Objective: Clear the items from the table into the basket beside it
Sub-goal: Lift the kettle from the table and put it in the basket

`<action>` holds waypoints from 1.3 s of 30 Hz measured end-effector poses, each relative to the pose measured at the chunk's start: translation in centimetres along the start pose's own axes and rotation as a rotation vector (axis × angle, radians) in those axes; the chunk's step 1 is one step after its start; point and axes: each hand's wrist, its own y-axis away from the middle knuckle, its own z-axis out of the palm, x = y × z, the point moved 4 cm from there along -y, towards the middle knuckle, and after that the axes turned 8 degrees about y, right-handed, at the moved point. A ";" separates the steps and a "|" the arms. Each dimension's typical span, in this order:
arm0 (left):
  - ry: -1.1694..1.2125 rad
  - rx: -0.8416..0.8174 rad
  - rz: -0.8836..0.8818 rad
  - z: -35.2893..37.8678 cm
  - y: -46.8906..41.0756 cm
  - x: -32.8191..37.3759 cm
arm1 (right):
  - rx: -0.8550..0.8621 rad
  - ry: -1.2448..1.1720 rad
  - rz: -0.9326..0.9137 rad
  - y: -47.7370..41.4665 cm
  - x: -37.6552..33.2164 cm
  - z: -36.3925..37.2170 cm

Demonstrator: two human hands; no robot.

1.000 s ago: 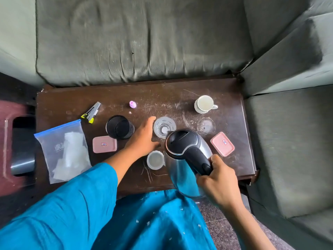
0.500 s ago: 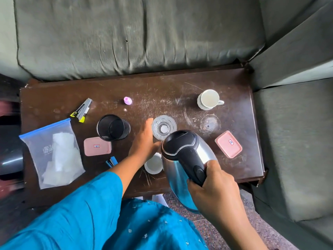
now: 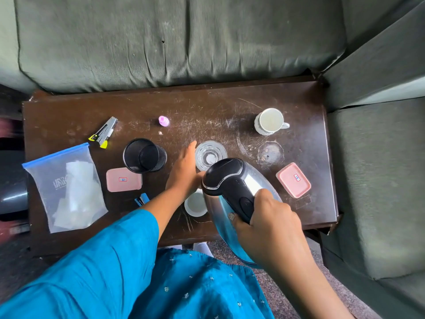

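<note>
Kettle – right hand clasps handle | left hand – beside glass

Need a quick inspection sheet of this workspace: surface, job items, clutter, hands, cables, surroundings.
Surface: dark wooden table, heavily scratched, with a round stain.
Job's things: kettle, glass, white mug, black mesh cup, two pink boxes, zip bag, stapler, pink cap, small white cup, blue item partly hidden. Basket: not clearly seen.
Clutter: nothing seen.
Grippers: right hand grips the kettle handle; left hand lies open beside the glass.
Cables: nothing seen.
Surroundings: green sofa behind and at right.
</note>
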 end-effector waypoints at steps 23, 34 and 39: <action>0.058 -0.035 -0.011 -0.2 0.1 -1.0 | -0.015 0.017 -0.030 -1.0 -2.2 -1.2; 0.022 -0.101 0.004 -0.1 0.0 -1.1 | 0.000 0.004 0.009 -1.2 -2.7 -1.3; 0.043 -0.111 0.009 -0.2 -0.1 -1.1 | 0.004 0.007 0.020 -1.4 -2.9 -1.5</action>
